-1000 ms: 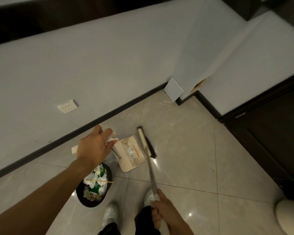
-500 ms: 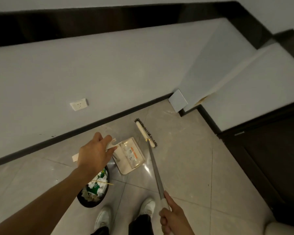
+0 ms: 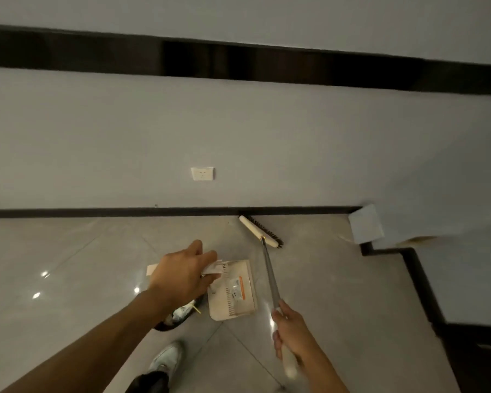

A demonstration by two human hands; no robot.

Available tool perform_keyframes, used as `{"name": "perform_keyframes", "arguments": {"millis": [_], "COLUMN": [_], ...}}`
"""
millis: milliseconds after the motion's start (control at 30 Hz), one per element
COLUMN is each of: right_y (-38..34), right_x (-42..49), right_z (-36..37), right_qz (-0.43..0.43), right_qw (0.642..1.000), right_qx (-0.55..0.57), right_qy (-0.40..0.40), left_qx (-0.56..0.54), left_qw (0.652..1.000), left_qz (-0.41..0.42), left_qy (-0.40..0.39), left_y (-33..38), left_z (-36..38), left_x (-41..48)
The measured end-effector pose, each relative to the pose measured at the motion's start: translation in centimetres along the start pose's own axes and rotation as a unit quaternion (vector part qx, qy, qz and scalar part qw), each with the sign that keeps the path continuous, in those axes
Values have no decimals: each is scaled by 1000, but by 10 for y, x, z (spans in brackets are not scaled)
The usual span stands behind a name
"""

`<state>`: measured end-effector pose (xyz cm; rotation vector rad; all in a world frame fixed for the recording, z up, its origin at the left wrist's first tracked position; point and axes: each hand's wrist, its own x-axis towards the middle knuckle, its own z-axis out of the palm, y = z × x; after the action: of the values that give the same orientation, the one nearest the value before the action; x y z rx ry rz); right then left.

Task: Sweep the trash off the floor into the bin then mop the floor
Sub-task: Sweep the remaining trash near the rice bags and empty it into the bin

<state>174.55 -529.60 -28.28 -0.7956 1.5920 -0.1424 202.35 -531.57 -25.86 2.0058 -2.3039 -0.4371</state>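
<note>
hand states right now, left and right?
left hand: closed, holding the dustpan by its handle.
right hand: closed, holding the broom by its handle.

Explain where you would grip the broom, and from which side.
Grip the pale end of the broom handle, from the near side: its shaft slopes up from the head by the skirting towards the person, whose right hand wraps it there.

- The broom head has swung away from the dustpan and now reaches the baseboard.
- The right hand has pushed forward along with the handle.
- The left arm now hides most of the bin.
</note>
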Motion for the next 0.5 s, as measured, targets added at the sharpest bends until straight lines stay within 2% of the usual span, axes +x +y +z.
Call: {"name": "perform_keyframes", "arguments": {"millis": [100,200,333,400,500], "right_y": [-1,17,63,86,116], "right_x": [30,32,17,4,-15], "right_z": [-7,-20,-53,-68,-86], "right_qz": [-22,-34,-45,-46,-25], "right_qw": [991,966,922,894,876], "right_qx": [-112,-229,-368,-430,-467], "right_qy": [-67,-111,-114,-113,-113], "left_qx": [16,22,18,10,13], "left_qw": [999,996,987,985,984], "left_qz": [-18,-58,-136,-151,-161], "left_qy": [25,59,85,77,71], "left_y": [26,59,90,103,116], "left_z": [1,8,21,25,33], "left_x": [-34,-70,-115,-137,-167]}}
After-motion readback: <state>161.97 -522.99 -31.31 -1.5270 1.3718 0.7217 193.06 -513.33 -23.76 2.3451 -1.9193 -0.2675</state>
